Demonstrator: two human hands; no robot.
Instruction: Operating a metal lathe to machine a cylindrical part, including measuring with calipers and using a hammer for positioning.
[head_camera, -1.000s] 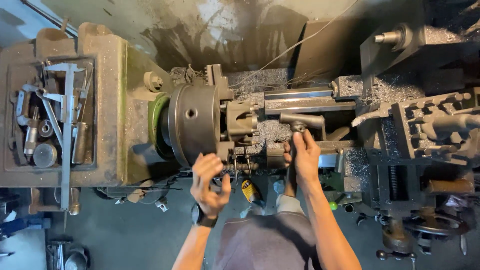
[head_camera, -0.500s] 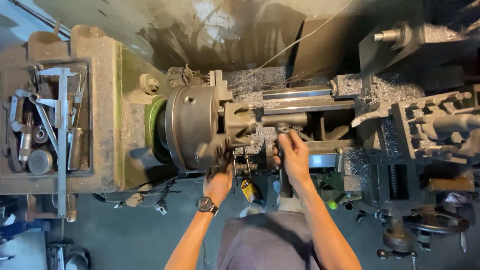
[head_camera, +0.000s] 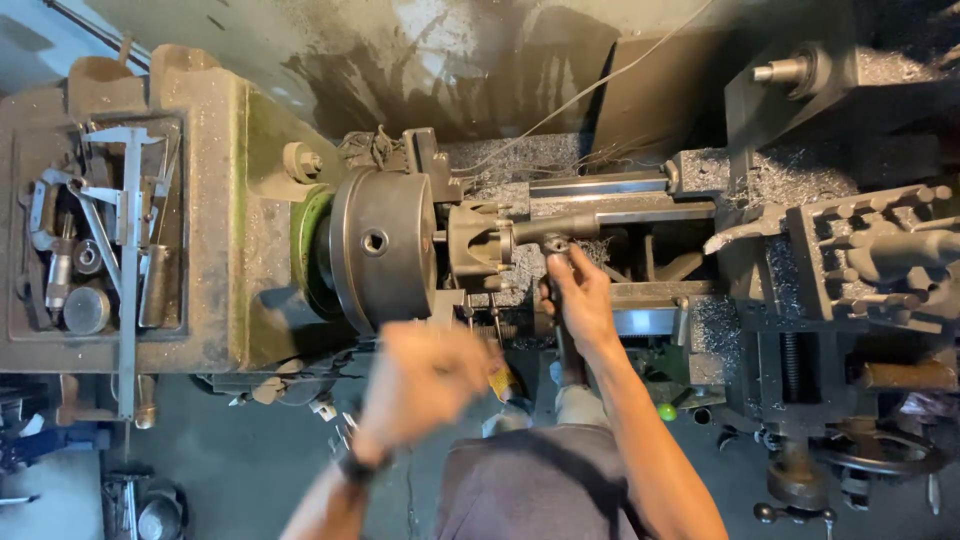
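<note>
Head view looks down on an old lathe (head_camera: 200, 200), grimy, w/ metal chips all over the bed.

Right hand (head_camera: 578, 295) is closed around a dark handle (head_camera: 556, 250) just right of the workpiece (head_camera: 490, 245), a dark lumpy casting clamped in the round chuck (head_camera: 385, 250). Fingers wrapped tight, thumb up along the handle. The handle's top sits right under a dark bar (head_camera: 560, 225) that runs from the workpiece toward the right.

Left hand (head_camera: 425, 375) is in the air below the chuck, near the lathe's front edge, badly blurred; can't tell if it's open or closed, or whether it holds anything. A dark watch (head_camera: 352, 466) is on that wrist.

Left of the chuck, the top of the headstock has a shallow tray (head_camera: 25, 150) sunk into it. In it: a long caliper (head_camera: 128, 250) lying lengthwise, a few wrenches crossed at angles, a couple of short round steel pieces (head_camera: 85, 305) at the lower left, plus small bits too dirty to ID.

Right side: tool post block (head_camera: 860, 260) w/ bolts, well apart from both hands. A handwheel (head_camera: 880, 455) sits at the lower right. Floor (head_camera: 230, 470) below is dark and littered.
</note>
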